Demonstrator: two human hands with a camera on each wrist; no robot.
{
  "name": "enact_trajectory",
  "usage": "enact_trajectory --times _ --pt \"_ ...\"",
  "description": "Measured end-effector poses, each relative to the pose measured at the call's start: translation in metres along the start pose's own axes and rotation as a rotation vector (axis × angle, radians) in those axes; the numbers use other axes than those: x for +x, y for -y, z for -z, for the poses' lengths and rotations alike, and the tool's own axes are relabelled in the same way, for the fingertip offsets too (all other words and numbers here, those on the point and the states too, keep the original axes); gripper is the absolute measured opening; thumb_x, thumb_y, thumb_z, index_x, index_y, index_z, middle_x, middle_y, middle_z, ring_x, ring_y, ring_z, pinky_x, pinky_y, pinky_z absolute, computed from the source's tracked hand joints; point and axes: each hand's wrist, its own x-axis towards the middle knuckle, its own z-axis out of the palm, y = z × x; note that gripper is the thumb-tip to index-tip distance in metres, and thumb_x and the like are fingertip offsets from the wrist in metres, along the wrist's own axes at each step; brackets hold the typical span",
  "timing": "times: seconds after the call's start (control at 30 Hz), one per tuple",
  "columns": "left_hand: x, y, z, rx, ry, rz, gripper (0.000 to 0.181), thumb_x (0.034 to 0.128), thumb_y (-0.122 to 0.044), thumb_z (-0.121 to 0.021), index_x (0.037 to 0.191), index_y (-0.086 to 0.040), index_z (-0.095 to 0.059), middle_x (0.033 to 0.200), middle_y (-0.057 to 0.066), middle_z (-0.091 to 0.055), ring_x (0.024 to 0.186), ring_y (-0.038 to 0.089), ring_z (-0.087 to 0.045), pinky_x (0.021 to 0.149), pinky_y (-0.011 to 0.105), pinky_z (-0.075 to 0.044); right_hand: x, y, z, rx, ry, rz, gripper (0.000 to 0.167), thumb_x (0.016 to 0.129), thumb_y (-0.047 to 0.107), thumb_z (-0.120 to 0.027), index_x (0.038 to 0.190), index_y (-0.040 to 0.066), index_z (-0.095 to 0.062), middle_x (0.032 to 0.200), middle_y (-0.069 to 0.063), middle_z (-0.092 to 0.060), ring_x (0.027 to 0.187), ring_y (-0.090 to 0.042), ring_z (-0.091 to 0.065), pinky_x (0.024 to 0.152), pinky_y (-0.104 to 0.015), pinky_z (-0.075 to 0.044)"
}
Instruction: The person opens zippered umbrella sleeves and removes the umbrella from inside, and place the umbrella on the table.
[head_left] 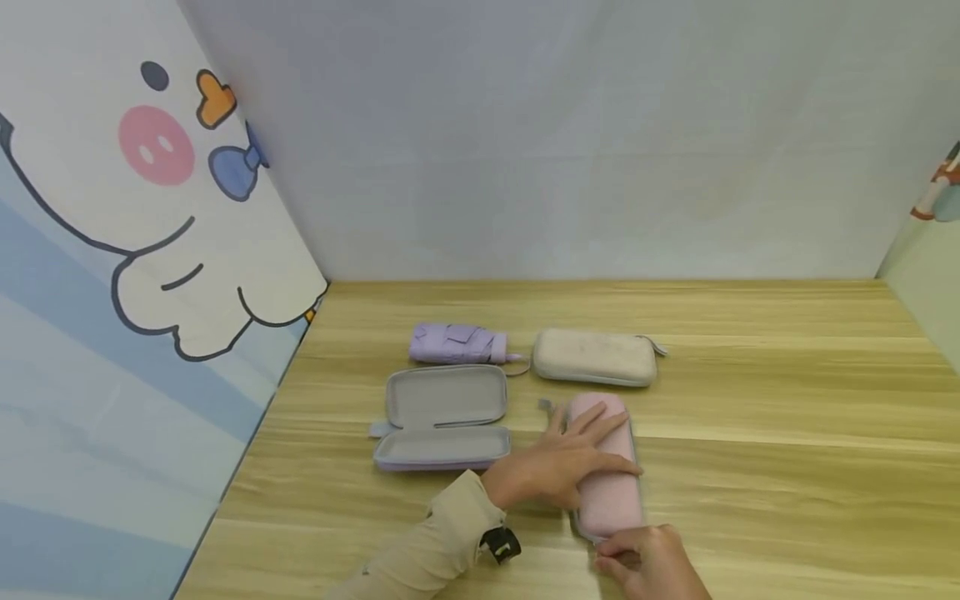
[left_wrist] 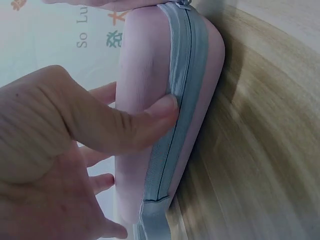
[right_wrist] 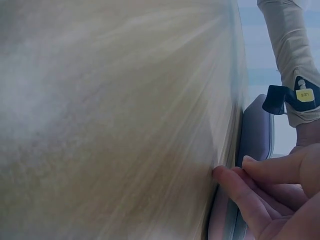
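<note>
A pink zippered hard case [head_left: 609, 504] lies lengthwise on the wooden table, its grey zipper [left_wrist: 176, 115] running along the side. My left hand [head_left: 558, 467] spans it from the left. The left thumb [left_wrist: 150, 120] presses the zipper side, and the spread fingers reach over the top to the far edge. At the case's near end, my right hand [head_left: 652, 558] pinches the zipper pull between thumb and forefinger; the fingertips mostly hide the pull. A grey fabric tab [head_left: 545, 405] sticks out near the case's far left corner. The zipper looks closed along the visible side.
Left of my hands an open purple hard case [head_left: 442, 467] shows its grey lining. Behind it lies a folded lilac umbrella [head_left: 457, 343] with a wrist loop. A cream zippered case [head_left: 595, 357] rests behind the pink one. A printed cloth [head_left: 150, 275] borders the table's left.
</note>
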Motion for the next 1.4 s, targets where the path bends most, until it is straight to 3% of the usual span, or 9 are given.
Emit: enact_trajectory --times 0.5,0.67,0.77,0.93,1.03,1.17,1.27,1.4 --pt "-0.003 0.004 -0.002 0.015 -0.100 0.034 0.086 0.0615 -0.036 -0.086 0.137 -0.043 -0.046 0.155 -0.001 -0.020 0.143 0.025 -0.006 0.102 0.069 -0.015 -0.003 -0.001 0.001 -0.096 -0.004 -0.034 0.009 0.069 0.007 -0.081 0.072 0.007 -0.072 0.071 -0.003 -0.070 0.066 -0.017 -0.067 0.058 -0.023 -0.052" --pt "-0.006 0.008 -0.009 -0.017 -0.185 0.074 0.091 0.0570 -0.045 -0.085 0.139 -0.038 -0.046 0.149 0.001 -0.029 0.142 0.025 -0.012 0.098 0.072 -0.018 -0.004 -0.002 0.004 -0.133 -0.026 -0.019 0.011 0.068 0.008 -0.082 0.070 0.010 -0.072 0.069 0.001 -0.069 0.064 -0.011 -0.065 0.057 -0.022 -0.051" --pt "-0.005 0.007 -0.013 -0.022 -0.259 0.119 0.094 0.0503 -0.051 -0.084 0.136 -0.037 -0.048 0.145 0.000 -0.034 0.140 0.025 -0.018 0.097 0.073 -0.019 -0.004 -0.004 0.007 -0.122 -0.025 -0.003 0.010 0.068 0.006 -0.082 0.072 0.007 -0.072 0.070 -0.002 -0.069 0.063 -0.014 -0.066 0.057 -0.023 -0.053" --pt "-0.002 0.004 -0.018 -0.036 -0.348 0.212 0.098 0.0440 -0.061 -0.083 0.133 -0.034 -0.052 0.138 0.002 -0.040 0.129 0.023 -0.033 0.094 0.053 -0.036 -0.004 -0.008 0.016 -0.116 -0.033 -0.066 0.009 0.069 0.003 -0.081 0.073 0.005 -0.073 0.069 -0.003 -0.069 0.063 -0.015 -0.066 0.057 -0.024 -0.053" --pt "-0.003 0.006 -0.015 -0.089 -0.327 0.281 0.094 0.0495 -0.051 -0.088 0.134 -0.031 -0.052 0.144 0.008 -0.034 0.128 0.025 -0.034 0.092 0.045 -0.040 -0.003 -0.009 0.021 -0.098 -0.039 -0.099 0.009 0.069 0.000 -0.080 0.073 0.004 -0.073 0.068 -0.003 -0.069 0.061 -0.009 -0.064 0.055 -0.021 -0.051" --pt "-0.005 0.015 -0.006 -0.170 -0.269 0.342 0.083 0.0606 -0.012 -0.087 0.135 -0.025 -0.051 0.151 0.015 -0.024 0.130 0.032 -0.033 0.096 0.046 -0.040 -0.001 -0.010 0.027 -0.067 -0.042 -0.132 0.009 0.070 -0.003 -0.078 0.073 0.003 -0.073 0.070 -0.005 -0.069 0.059 -0.005 -0.062 0.052 -0.019 -0.050" --pt "-0.005 0.022 -0.002 -0.187 -0.254 0.327 0.082 0.0611 0.004 -0.078 0.135 -0.020 -0.051 0.149 0.016 -0.030 0.128 0.033 -0.036 0.098 0.045 -0.040 0.000 -0.012 0.032 -0.073 -0.064 -0.134 0.010 0.070 -0.005 -0.077 0.072 0.003 -0.072 0.069 -0.005 -0.068 0.059 -0.004 -0.061 0.052 -0.019 -0.050" --pt "-0.005 0.028 -0.001 -0.148 -0.286 0.299 0.078 0.0611 0.004 -0.077 0.132 -0.015 -0.053 0.136 0.011 -0.048 0.119 0.028 -0.045 0.097 0.037 -0.040 0.003 -0.016 0.040 -0.092 -0.091 -0.134 0.011 0.069 -0.006 -0.076 0.070 0.003 -0.071 0.069 -0.004 -0.068 0.059 -0.003 -0.060 0.053 -0.020 -0.050"
